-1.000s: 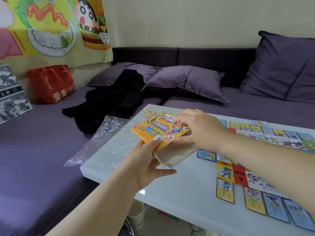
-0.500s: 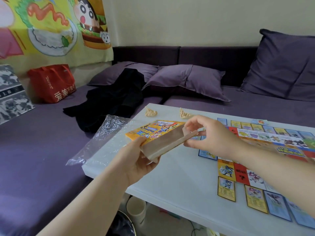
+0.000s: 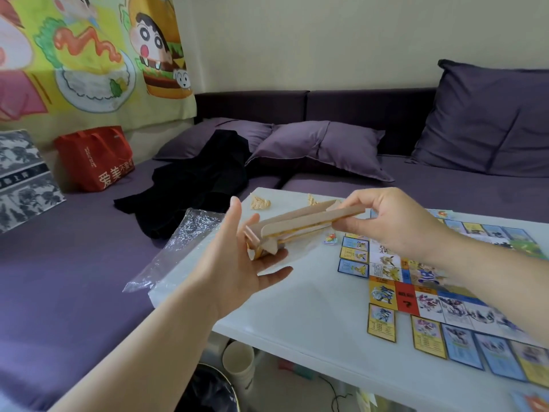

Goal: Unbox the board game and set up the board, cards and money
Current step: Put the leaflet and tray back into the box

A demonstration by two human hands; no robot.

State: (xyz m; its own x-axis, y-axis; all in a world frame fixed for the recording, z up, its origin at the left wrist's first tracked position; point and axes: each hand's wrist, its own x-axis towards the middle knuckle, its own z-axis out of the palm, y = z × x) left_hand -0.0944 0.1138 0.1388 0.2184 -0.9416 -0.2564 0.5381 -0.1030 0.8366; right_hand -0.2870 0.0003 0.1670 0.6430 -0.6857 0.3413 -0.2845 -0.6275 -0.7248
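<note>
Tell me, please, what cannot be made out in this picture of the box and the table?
Head view:
- Game box: edge-on, so its printed face and contents are hidden; the left hand and right hand cover its ends.
- Game board: cut off by the right edge, partly behind the right forearm.
- Cards: print too small and blurred.
- Beige lumps: too small to identify.

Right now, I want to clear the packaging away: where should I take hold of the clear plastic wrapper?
Pinch the free end of the plastic wrapper that hangs past the left edge of the table, coming from the sofa side. It sticks out in the air, so you can likely close on it from above and below; the rest lies flat on the tabletop.
</note>
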